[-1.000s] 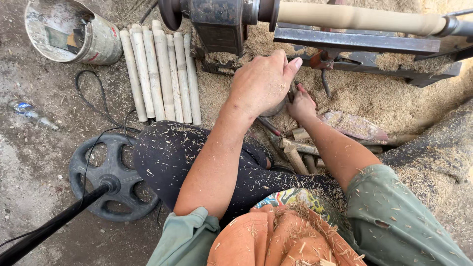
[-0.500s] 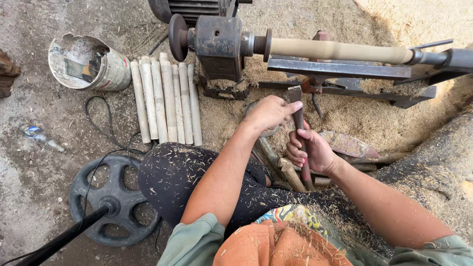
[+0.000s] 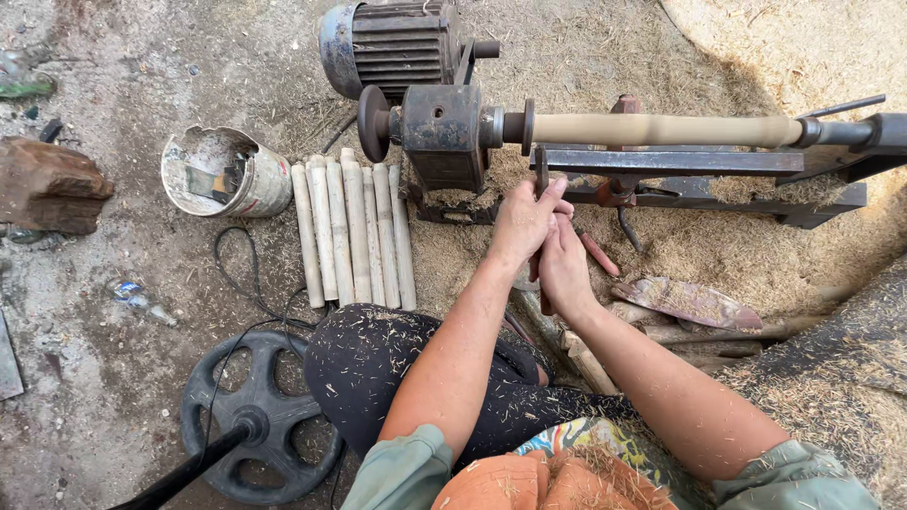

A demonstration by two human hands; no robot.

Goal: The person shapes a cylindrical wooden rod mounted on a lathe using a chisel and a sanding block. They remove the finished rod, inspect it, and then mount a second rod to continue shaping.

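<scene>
A broken white bucket (image 3: 225,175) lies at upper left beside a row of pale wooden dowels (image 3: 353,229), a grey electric motor (image 3: 392,42) sits at top centre, and a black spoked wheel (image 3: 253,416) rests at lower left.

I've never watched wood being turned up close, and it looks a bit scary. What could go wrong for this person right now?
Both hands, left hand and right hand, hold a chisel close to the pale wooden rod on the lathe; if it spins, the tool could catch and kick back. The fingers are bare, so a slip might pull them in. Shavings cover the knee, so chips may fly up toward the person.
</scene>
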